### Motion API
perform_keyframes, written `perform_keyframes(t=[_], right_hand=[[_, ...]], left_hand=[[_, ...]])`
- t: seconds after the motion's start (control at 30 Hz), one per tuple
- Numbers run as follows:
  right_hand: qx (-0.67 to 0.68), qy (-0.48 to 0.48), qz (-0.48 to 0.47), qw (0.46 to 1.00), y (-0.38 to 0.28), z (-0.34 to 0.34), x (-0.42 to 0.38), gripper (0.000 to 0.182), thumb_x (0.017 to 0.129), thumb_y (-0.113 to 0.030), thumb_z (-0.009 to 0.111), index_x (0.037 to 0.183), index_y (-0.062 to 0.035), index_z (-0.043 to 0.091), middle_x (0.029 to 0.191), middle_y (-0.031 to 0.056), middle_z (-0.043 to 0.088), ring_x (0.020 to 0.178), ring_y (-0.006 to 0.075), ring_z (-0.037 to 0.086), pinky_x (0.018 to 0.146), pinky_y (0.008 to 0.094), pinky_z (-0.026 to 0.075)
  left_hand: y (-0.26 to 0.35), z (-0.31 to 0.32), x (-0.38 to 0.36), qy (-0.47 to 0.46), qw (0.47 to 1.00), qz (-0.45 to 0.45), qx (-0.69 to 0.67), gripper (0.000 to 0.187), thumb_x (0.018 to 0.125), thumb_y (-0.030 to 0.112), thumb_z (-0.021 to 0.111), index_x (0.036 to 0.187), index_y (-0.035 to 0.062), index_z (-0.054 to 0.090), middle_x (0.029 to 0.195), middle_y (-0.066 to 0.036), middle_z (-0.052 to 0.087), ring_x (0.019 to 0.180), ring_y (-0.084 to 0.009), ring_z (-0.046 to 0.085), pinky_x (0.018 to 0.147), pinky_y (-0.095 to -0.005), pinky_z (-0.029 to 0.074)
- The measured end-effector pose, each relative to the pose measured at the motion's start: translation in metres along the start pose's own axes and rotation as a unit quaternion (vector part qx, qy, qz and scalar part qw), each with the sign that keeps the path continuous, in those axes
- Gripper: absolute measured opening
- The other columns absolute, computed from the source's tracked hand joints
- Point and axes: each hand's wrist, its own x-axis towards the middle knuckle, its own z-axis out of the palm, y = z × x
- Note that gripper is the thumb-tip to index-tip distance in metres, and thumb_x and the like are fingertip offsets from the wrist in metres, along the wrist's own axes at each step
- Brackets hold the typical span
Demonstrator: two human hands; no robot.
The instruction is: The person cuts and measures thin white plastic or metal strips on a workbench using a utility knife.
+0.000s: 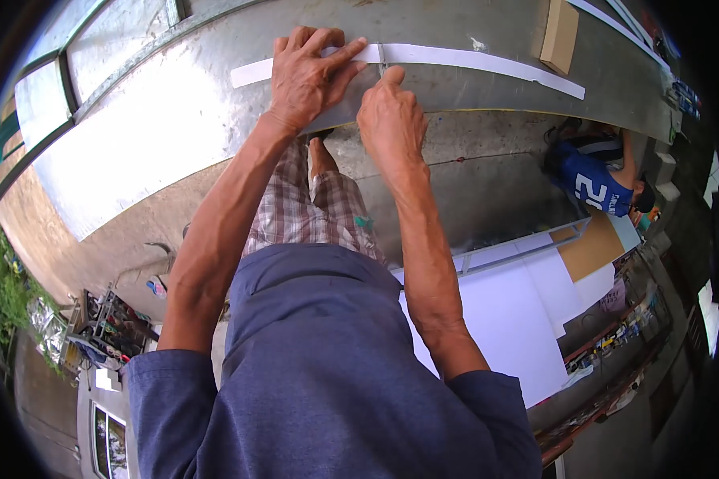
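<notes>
A long white strip (455, 57) lies across the grey metal sheet (487, 92) in front of me. My left hand (311, 76) presses down on the strip with bent fingers, its index finger and thumb pointing right. Just right of it, my right hand (393, 116) is closed in a fist, thumb on top, around a thin greyish tool (384, 67). The tool's narrow end crosses the strip, where a thin line shows. Most of the tool is hidden in my fist, so its exact kind cannot be made out.
A tan wooden block (559, 36) stands near the strip's right end. Large white sheets (487, 319) and a brown board (591, 247) lie on a lower surface at right. A person in a blue jersey (591, 180) crouches at right. Tools crowd a rack (112, 323) at left.
</notes>
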Motion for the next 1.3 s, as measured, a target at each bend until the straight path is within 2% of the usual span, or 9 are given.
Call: perform_keyframes(t=[0.3, 1.0, 1.1, 1.3], right_hand=[[0.018, 0.005, -0.007, 1.000, 0.001, 0.003, -0.003, 0.021, 0.098, -0.015, 0.057, 0.100, 0.0033, 0.047, 0.080, 0.0287, 0.071, 0.077, 0.0450, 0.073, 0.067, 0.0521, 0.060], [0.013, 0.006, -0.019, 1.000, 0.009, 0.005, -0.016, 0.019, 0.097, -0.013, 0.055, 0.097, 0.0021, 0.045, 0.073, 0.0275, 0.069, 0.072, 0.0443, 0.073, 0.063, 0.0504, 0.060], [0.045, -0.002, -0.016, 0.999, 0.013, 0.007, -0.021, 0.019, 0.100, -0.015, 0.051, 0.095, 0.0025, 0.043, 0.072, 0.0323, 0.066, 0.072, 0.0490, 0.070, 0.063, 0.0566, 0.056], [0.040, -0.009, 0.012, 0.999, 0.023, 0.020, -0.035, 0.019, 0.101, -0.016, 0.050, 0.096, 0.0011, 0.043, 0.072, 0.0308, 0.067, 0.070, 0.0506, 0.068, 0.060, 0.0557, 0.054]], left_hand=[[0.001, 0.001, 0.000, -0.006, 1.000, -0.002, 0.019, 0.039, 0.083, 0.035, 0.082, 0.121, 0.0289, 0.077, 0.110, 0.003, 0.065, 0.102, -0.0189, 0.055, 0.084, -0.0378, 0.039], [-0.001, 0.003, -0.001, 0.000, 1.000, 0.002, 0.022, 0.039, 0.083, 0.034, 0.083, 0.121, 0.0289, 0.077, 0.107, 0.002, 0.064, 0.100, -0.0197, 0.055, 0.083, -0.0382, 0.039], [-0.001, 0.004, -0.001, 0.006, 1.000, 0.004, 0.023, 0.039, 0.083, 0.035, 0.083, 0.121, 0.0293, 0.077, 0.107, 0.003, 0.064, 0.099, -0.0194, 0.055, 0.083, -0.0380, 0.039], [0.001, 0.003, 0.001, 0.001, 1.000, -0.009, 0.016, 0.037, 0.083, 0.034, 0.082, 0.120, 0.0294, 0.078, 0.105, 0.004, 0.064, 0.099, -0.0182, 0.055, 0.083, -0.0369, 0.039]])
